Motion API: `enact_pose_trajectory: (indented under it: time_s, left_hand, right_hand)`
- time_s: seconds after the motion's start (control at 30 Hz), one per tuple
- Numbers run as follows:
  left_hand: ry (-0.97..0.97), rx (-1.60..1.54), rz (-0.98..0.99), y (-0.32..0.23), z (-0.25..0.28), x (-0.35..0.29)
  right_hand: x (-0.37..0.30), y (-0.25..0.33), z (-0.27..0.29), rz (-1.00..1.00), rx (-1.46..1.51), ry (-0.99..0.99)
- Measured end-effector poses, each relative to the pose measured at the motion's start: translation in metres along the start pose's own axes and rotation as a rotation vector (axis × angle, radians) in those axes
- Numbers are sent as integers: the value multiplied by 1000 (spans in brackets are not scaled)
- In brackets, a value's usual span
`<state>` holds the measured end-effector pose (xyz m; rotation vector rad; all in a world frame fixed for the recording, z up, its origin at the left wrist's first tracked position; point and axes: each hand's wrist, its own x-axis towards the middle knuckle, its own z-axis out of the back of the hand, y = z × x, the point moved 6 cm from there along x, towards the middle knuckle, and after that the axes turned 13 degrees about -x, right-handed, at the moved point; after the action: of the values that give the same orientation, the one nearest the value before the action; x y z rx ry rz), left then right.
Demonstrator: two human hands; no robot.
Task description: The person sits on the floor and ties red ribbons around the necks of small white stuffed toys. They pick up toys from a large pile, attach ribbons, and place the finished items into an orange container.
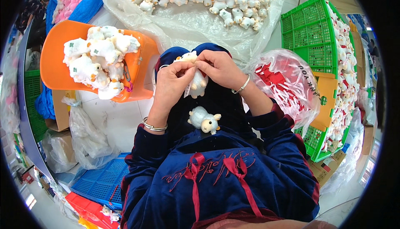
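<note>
Above my lap, a small white plush toy (200, 85) is between my hands, a bit of red showing around its neck. My left hand (171, 83) is closed, thumb and index finger pinched at the toy's neck. My right hand (220, 68) pinches at the same spot, its fingertips meeting the left ones. Whatever fine piece lies between the fingertips is hidden. A small white tag (187, 90) hangs beside the toy, under my left fingers. Lower on my lap lies a pale blue-grey plush sheep (204, 120) with a cream face, touched by neither hand.
At left, an orange chair (56, 58) carries a pile of white plush toys (98, 58). Ahead, a clear plastic sheet (175, 31) holds many more. At right are a bag of red ribbon pieces (277, 85) and a green crate (308, 33). A blue crate (100, 179) sits lower left.
</note>
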<state>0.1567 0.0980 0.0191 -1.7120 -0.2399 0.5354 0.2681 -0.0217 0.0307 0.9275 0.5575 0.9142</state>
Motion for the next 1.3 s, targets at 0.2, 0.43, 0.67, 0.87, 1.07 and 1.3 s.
enact_pose_trajectory:
  time_s: [0.2,0.43,0.67,0.87,1.07,1.3]
  left_hand:
    - [-54,-35,-53,4,-5,-1]
    - [-35,-61,-139,10,-8,-1]
    - [-56,-77,-167,14,-8,-2]
    - [-40,-161,-167,17,-7,0]
    - [-31,-194,-120,21,-5,1]
    - [-22,-186,-109,26,-3,3]
  right_hand:
    - [-5,-6,-1,13,62,-44]
    - [-4,-11,-2,-10,58,-45]
    - [-6,6,21,-334,0,153]
    - [0,-9,15,-338,-97,437]
    - [-6,-10,11,-327,140,420]
    - [-6,-7,21,-511,150,422]
